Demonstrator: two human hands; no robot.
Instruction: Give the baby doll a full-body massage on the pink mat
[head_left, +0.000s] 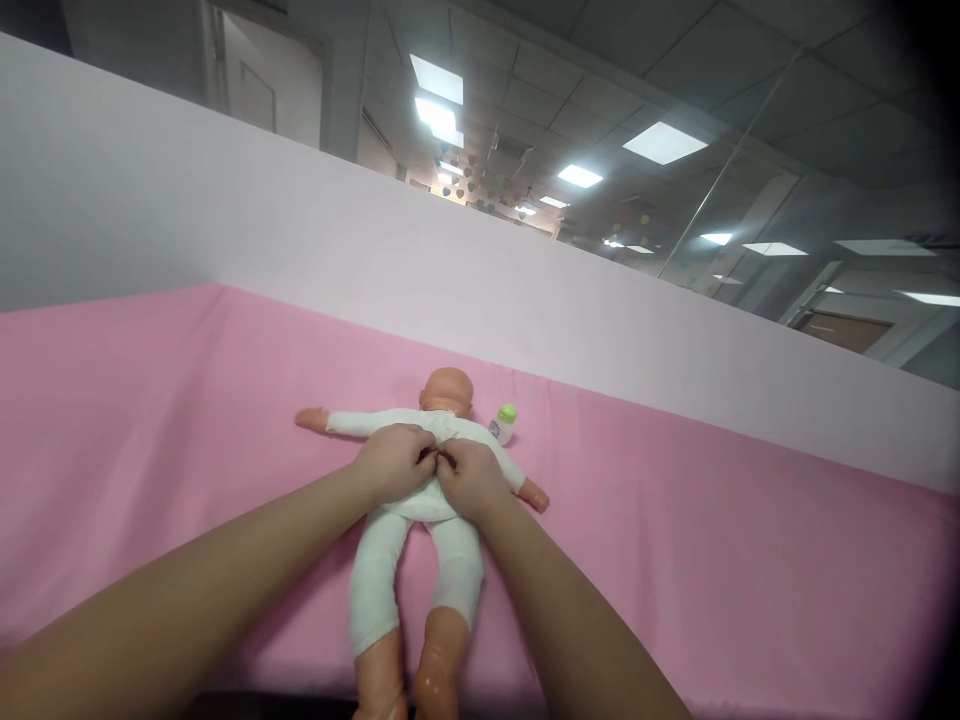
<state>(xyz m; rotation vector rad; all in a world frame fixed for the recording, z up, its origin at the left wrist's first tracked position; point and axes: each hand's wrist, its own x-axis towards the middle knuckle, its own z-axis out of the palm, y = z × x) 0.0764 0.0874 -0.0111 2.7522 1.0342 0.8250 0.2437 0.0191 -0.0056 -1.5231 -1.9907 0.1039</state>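
A baby doll [416,508] with a white cloth body lies stretched out, its bald head at the far end and its bare feet towards me. No face shows on the head from here. My left hand [396,462] rests on the middle of the doll's torso, fingers curled into a pinch on the cloth. Beside it, my right hand [471,480] pinches the cloth the same way, and the fingertips of both almost meet. Exactly how much cloth sits between the fingers is hidden. Near the doll's head and right shoulder area is a small bottle [504,425] with a green cap.
A pink sheet [637,560] covers the surface under the doll. Behind it rises a low white wall [480,270], with glass panels above it on the right. The front edge of the surface runs below the doll's legs.
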